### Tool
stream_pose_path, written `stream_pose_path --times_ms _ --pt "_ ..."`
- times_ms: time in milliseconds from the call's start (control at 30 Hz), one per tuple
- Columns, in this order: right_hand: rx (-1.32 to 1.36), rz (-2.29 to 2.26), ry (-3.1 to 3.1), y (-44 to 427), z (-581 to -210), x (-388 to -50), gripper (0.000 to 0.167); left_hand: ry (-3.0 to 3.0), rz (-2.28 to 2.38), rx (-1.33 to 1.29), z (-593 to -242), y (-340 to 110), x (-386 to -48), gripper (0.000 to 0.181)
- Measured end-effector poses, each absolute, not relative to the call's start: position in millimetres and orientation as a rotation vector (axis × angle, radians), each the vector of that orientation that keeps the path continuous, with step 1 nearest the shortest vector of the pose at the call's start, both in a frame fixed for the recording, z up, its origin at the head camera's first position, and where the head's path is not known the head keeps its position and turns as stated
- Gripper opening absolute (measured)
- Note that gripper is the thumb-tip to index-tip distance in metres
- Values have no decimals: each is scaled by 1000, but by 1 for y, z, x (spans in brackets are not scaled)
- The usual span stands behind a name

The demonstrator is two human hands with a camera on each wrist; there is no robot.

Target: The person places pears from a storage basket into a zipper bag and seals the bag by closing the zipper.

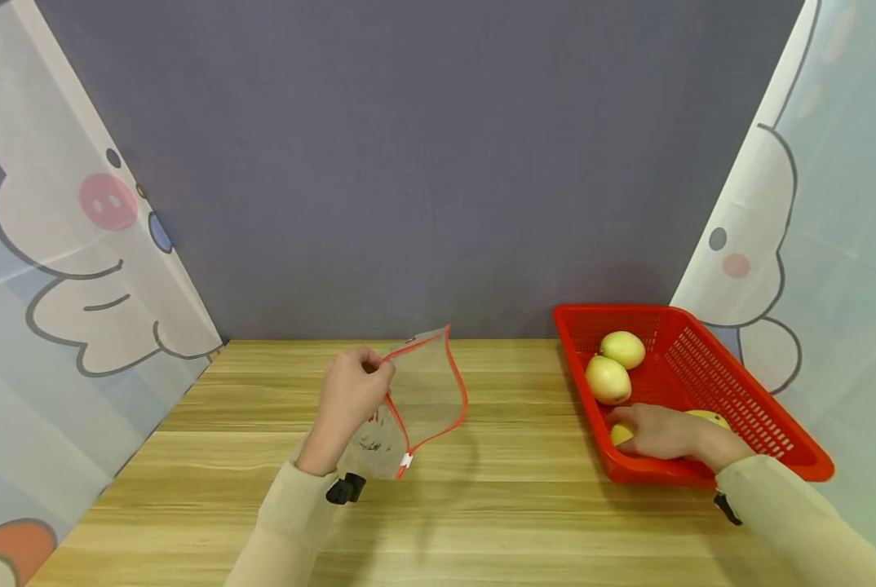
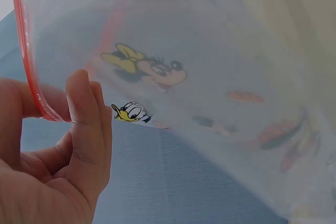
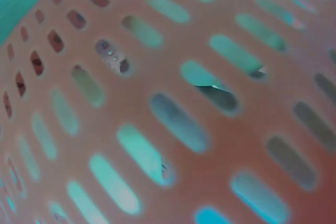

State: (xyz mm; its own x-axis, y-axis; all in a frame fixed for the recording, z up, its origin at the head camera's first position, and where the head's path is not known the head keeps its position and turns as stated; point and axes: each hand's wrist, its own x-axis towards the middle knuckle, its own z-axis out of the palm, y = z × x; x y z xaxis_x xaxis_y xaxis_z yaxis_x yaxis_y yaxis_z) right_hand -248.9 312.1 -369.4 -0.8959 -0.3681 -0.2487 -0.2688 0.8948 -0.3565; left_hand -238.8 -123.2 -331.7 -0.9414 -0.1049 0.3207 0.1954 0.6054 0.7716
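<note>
My left hand (image 1: pixel 357 383) pinches the rim of a clear slider zip bag (image 1: pixel 426 391) with red edging. The bag's mouth gapes toward the right, and its white slider (image 1: pixel 406 461) hangs at the lower corner. Cartoon prints show on the bag (image 2: pixel 152 72) in the left wrist view, where thumb and fingers of the left hand (image 2: pixel 63 150) meet at the red strip. Inside a red plastic basket (image 1: pixel 746 367), my right hand (image 1: pixel 661 432) grips a yellow fruit (image 1: pixel 621 433), mostly covered by the fingers.
Two pale yellow fruits (image 1: pixel 608 380) lie against the basket's left side. Another yellow fruit (image 1: pixel 710 418) shows behind the right hand. The basket's slotted wall (image 3: pixel 220 129) fills the right wrist view. A wooden table (image 1: pixel 511 522) meets a grey backdrop (image 1: pixel 438 163).
</note>
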Motion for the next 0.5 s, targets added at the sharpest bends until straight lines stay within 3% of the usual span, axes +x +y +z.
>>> stream_pose_path --times_ms 500 --pt "-456 -496 2741 316 -377 -251 25 -2513 -1292 -72 -330 -123 -238 19"
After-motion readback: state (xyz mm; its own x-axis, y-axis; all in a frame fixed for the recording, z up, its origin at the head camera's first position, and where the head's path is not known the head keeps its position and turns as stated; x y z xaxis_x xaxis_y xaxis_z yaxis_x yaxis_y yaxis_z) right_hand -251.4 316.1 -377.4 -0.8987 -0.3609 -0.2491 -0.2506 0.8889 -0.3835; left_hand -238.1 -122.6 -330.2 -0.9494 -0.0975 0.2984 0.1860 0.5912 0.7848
